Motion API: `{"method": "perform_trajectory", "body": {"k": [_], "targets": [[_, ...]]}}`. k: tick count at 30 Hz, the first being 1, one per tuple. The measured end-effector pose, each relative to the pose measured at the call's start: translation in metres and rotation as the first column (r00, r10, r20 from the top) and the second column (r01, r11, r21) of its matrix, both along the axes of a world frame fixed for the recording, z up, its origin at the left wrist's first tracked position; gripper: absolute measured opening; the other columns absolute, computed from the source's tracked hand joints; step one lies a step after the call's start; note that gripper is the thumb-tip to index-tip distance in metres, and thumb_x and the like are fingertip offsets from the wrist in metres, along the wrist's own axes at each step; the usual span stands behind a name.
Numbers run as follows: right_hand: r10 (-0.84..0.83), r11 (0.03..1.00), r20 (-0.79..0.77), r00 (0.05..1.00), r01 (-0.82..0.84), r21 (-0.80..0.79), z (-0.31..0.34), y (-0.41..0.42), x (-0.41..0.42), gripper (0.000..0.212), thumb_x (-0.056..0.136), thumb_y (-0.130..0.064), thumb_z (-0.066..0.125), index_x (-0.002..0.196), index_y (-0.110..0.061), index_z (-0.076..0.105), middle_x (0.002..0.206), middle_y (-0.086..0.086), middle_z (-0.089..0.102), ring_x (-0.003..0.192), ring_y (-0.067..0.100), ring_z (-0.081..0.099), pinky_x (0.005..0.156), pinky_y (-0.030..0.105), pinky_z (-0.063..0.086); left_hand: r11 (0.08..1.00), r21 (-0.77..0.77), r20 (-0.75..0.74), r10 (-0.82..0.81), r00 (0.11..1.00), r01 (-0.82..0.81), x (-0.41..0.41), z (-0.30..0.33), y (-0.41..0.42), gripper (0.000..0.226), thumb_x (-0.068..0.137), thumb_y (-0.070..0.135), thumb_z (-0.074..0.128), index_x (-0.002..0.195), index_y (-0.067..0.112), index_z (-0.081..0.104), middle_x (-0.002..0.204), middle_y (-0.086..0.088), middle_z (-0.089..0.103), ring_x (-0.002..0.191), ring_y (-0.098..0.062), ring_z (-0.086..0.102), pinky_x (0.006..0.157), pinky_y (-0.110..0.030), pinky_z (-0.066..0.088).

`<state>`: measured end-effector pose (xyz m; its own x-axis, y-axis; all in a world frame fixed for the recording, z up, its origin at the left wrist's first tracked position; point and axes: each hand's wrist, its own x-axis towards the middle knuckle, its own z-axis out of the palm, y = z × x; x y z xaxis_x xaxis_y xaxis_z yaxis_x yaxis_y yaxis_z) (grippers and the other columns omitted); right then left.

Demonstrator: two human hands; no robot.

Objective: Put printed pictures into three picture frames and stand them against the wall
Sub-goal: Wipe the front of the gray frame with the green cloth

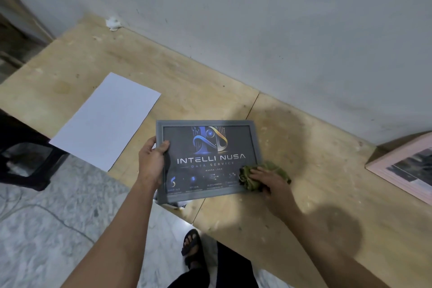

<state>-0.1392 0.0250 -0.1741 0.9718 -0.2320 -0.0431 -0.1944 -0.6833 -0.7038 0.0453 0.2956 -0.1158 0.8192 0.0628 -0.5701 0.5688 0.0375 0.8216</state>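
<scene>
Your left hand (152,161) pinches the grey frame's (205,124) left edge; your right hand (268,180) presses a green cloth (251,179) on its lower right corner. The frame lies flat between your hands, long axis left-right, wall (280,30) beyond it.

Plywood table (268,206) bears white sheet (106,121), gray frame (207,159), pink frame (402,170).
</scene>
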Motion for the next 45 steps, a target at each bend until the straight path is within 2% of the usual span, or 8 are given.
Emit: {"method": "perform_trajectory", "body": {"k": [5,11,17,22,32,36,40,45], "targets": [[-0.146,0.988,0.088,0.985,0.141,0.059,0.000,0.070,-0.011,0.038,0.080,-0.007,0.056,0.113,-0.019,0.069,0.117,-0.008,0.065,0.110,0.011,0.059,0.102,0.011,0.034,0.999,0.049,-0.019,0.022,1.000,-0.021,-0.001,-0.003,0.000,0.014,0.093,0.014,0.064,0.103,0.023,0.069,0.090,-0.009,0.073,0.076,-0.028,0.068,0.082,-0.051,0.059],[0.163,0.938,0.075,0.984,-0.178,0.296,0.044,0.202,0.021,0.052,0.076,0.001,0.047,0.120,-0.018,0.067,0.125,-0.005,0.065,0.119,0.010,0.056,0.104,0.023,0.037,0.999,0.013,-0.029,0.045,0.999,-0.044,-0.013,-0.004,0.003,0.020,0.095,0.010,0.062,0.114,0.014,0.068,0.087,-0.008,0.073,0.069,-0.023,0.068,0.063,-0.036,0.059],[-0.231,0.584,-0.114,0.966,0.232,0.778,0.080,0.144,0.054,0.031,0.097,-0.001,0.051,0.115,-0.021,0.067,0.098,0.006,0.070,0.074,0.019,0.062,0.056,0.028,0.050,1.000,-0.023,-0.028,0.020,0.999,-0.021,-0.011,-0.003,0.015,0.014,0.096,0.010,0.059,0.107,0.016,0.066,0.088,-0.010,0.071,0.062,-0.018,0.068,0.058,-0.034,0.059],[-0.722,0.670,-0.002,0.692,0.699,0.249,0.068,0.034,0.101,0.031,0.092,-0.010,0.057,0.123,-0.009,0.059,0.106,0.003,0.060,0.101,0.022,0.057,0.083,0.025,0.044,0.996,-0.087,-0.029,0.011,1.000,-0.013,-0.013,-0.004,0.016,0.019,0.097,0.009,0.058,0.113,0.014,0.066,0.096,-0.016,0.072,0.075,-0.029,0.070,0.068,-0.046,0.061],[-0.268,0.957,0.063,0.961,0.258,0.131,0.028,0.123,0.180,0.039,0.092,-0.007,0.055,0.130,-0.015,0.060,0.128,0.002,0.057,0.120,0.017,0.047,0.108,0.029,0.035,0.998,-0.056,-0.007,-0.019,1.000,0.019,-0.004,-0.001,0.005,0.021,0.096,0.012,0.059,0.115,0.014,0.068,0.084,-0.010,0.075,0.067,-0.026,0.069,0.061,-0.038,0.056],[-0.097,0.937,0.112,0.989,0.053,0.345,0.045,0.166,0.192,0.040,0.089,-0.002,0.060,0.129,-0.005,0.060,0.126,0.009,0.057,0.119,0.020,0.049,0.108,0.024,0.036,0.976,-0.215,-0.062,0.016,0.998,-0.029,0.000,0.000,0.000,0.044,0.095,0.038,0.055,0.115,0.001,0.066,0.106,-0.023,0.067,0.094,-0.037,0.064,0.086,-0.050,0.052],[-0.016,0.720,-0.092,0.996,0.075,0.690,0.066,0.185,0.194,0.036,0.089,0.005,0.056,0.124,-0.002,0.063,0.122,0.010,0.061,0.103,0.009,0.054,0.088,0.002,0.040,0.955,-0.280,-0.132,0.060,0.989,-0.096,-0.004,-0.004,0.000,0.052,0.103,0.044,0.040,0.127,0.005,0.065,0.122,-0.022,0.068,0.113,-0.033,0.066,0.102,-0.048,0.049],[-0.357,0.169,-0.308,0.882,0.386,0.907,0.072,0.123,0.180,0.028,0.079,0.007,0.062,0.102,-0.006,0.072,0.087,0.012,0.072,0.069,0.024,0.062,0.066,0.034,0.052,0.997,-0.079,0.008,-0.017,1.000,0.017,0.009,-0.003,0.004,0.020,0.100,0.021,0.055,0.113,0.011,0.065,0.098,-0.016,0.071,0.078,-0.026,0.068,0.069,-0.037,0.057]]}}
